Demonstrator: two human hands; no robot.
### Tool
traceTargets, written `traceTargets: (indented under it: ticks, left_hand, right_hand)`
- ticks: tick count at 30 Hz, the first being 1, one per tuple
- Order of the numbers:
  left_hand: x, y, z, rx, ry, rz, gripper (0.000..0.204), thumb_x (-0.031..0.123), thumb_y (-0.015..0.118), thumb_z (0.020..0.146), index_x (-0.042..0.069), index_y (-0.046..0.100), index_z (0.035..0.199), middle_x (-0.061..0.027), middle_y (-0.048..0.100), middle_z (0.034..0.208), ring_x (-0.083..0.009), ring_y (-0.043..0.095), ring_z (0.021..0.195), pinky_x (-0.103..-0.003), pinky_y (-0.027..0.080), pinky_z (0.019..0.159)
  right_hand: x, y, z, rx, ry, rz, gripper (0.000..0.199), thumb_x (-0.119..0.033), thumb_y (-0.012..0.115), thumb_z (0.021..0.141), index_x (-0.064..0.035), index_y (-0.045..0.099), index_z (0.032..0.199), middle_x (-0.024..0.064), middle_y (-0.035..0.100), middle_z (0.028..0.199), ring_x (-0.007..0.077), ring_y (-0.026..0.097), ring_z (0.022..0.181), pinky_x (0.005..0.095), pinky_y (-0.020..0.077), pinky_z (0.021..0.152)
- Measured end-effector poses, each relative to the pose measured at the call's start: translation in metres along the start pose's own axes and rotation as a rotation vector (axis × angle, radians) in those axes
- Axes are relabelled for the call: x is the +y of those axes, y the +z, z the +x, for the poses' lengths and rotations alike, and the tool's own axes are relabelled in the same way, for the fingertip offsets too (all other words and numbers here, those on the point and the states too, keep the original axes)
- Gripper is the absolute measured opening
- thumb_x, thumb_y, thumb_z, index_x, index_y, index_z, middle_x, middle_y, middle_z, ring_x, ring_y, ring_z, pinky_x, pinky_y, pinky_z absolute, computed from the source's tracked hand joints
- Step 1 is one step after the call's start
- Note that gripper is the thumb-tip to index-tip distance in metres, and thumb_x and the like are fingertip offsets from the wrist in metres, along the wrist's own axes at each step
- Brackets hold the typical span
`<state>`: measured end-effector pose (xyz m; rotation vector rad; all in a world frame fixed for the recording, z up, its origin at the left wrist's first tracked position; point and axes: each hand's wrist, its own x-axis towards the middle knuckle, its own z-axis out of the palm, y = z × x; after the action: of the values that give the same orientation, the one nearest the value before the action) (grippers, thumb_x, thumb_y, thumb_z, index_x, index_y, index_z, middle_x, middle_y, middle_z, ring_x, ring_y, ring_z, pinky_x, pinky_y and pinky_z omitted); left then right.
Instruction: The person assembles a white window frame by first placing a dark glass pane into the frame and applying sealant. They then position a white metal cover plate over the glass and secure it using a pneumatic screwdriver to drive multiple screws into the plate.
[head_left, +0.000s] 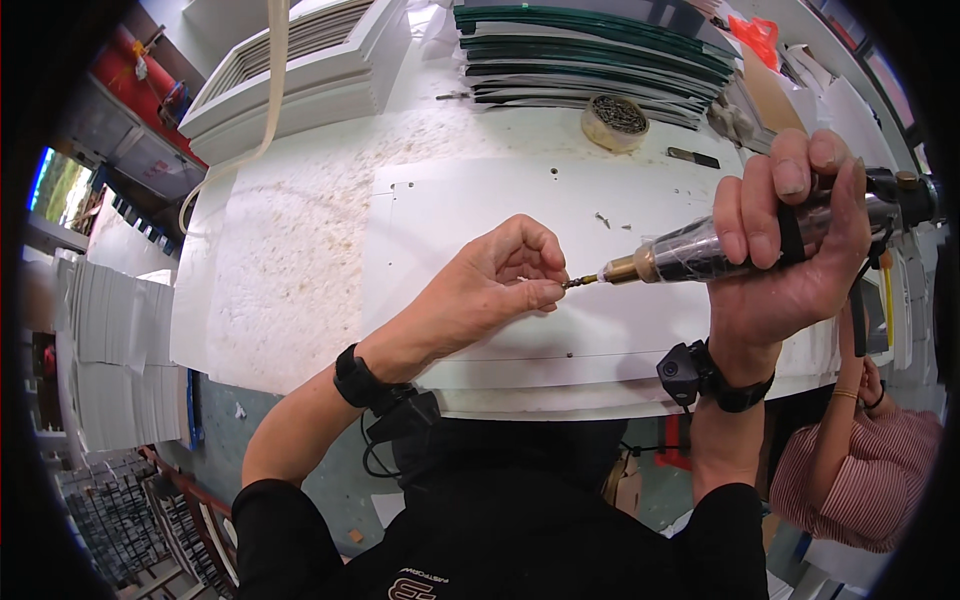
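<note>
My right hand [790, 235] is wrapped round the dark grip of a power screwdriver [690, 248], held nearly level with its brass nose toward the left. The thin bit [588, 281] reaches to the fingertips of my left hand [510, 270]. Thumb and forefinger there are pinched together at the bit's tip; what small piece they hold is mostly hidden by the fingers. Both hands are over a white panel [440, 225] with small holes and dark fittings in it. Two loose screws [602, 220] lie on the panel, just beyond the bit.
Behind the panel stands a round tub of screws [616, 122], beside a dark flat metal piece [693, 158]. Stacked green-edged sheets [590, 60] and white frames [290, 75] line the far side. A pale strip [272, 90] hangs at left. Another person [860, 470] is at lower right.
</note>
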<state>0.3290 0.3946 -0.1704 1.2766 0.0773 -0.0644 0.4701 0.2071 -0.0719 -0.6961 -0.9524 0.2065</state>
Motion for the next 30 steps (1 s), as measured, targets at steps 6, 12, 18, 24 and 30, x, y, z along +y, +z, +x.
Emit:
traceTargets:
  ticks: [6,12,18,24,30]
  left_hand:
    - [0.004,-0.002,0.003,0.027,-0.052,0.046,0.021,0.007,0.072,0.097,0.006,0.056,0.111,-0.0036,0.063,0.104,-0.0113,0.065,0.095,-0.027,0.055,0.087]
    - [0.023,-0.013,0.034,0.128,0.238,0.679,0.014,0.001,0.065,0.098,0.002,0.058,0.11,-0.0059,0.069,0.105,-0.0143,0.069,0.097,-0.03,0.056,0.089]
    - [0.022,-0.042,0.08,0.148,0.294,0.936,0.021,-0.003,0.058,0.096,0.002,0.056,0.116,-0.0112,0.073,0.111,-0.0246,0.072,0.109,-0.037,0.055,0.097]
    - [0.018,-0.044,0.085,0.165,0.208,0.875,0.023,-0.003,0.054,0.096,0.002,0.055,0.118,-0.0131,0.073,0.115,-0.025,0.07,0.114,-0.036,0.054,0.097]
    - [0.022,-0.046,0.084,0.144,0.234,0.874,0.025,-0.001,0.053,0.097,0.002,0.055,0.121,-0.0138,0.073,0.122,-0.0229,0.071,0.103,-0.033,0.054,0.09]
  right_hand:
    - [0.006,-0.001,0.008,-0.073,0.012,-0.021,0.027,-0.032,0.044,0.11,-0.0054,0.052,0.11,0.0041,0.054,0.089,0.0062,0.04,0.05,0.0241,0.0406,0.046]
    - [0.039,0.01,0.043,-0.007,0.063,-0.225,0.031,-0.035,0.048,0.107,-0.0054,0.054,0.102,0.0048,0.054,0.086,0.007,0.042,0.051,0.0256,0.0393,0.048]
    - [0.083,0.014,0.073,0.046,0.129,-0.337,0.024,-0.023,0.062,0.104,-0.0081,0.055,0.086,0.0014,0.055,0.069,0.0091,0.05,0.047,0.0253,0.043,0.045]
    - [0.095,0.002,0.077,0.033,0.134,-0.362,0.025,-0.023,0.062,0.103,-0.0082,0.054,0.085,0.0013,0.054,0.068,0.0092,0.051,0.048,0.0255,0.0429,0.045]
    - [0.098,0.0,0.078,0.033,0.091,-0.347,0.027,-0.024,0.061,0.103,-0.0078,0.054,0.083,0.0017,0.054,0.067,0.0096,0.05,0.047,0.0252,0.0426,0.044]
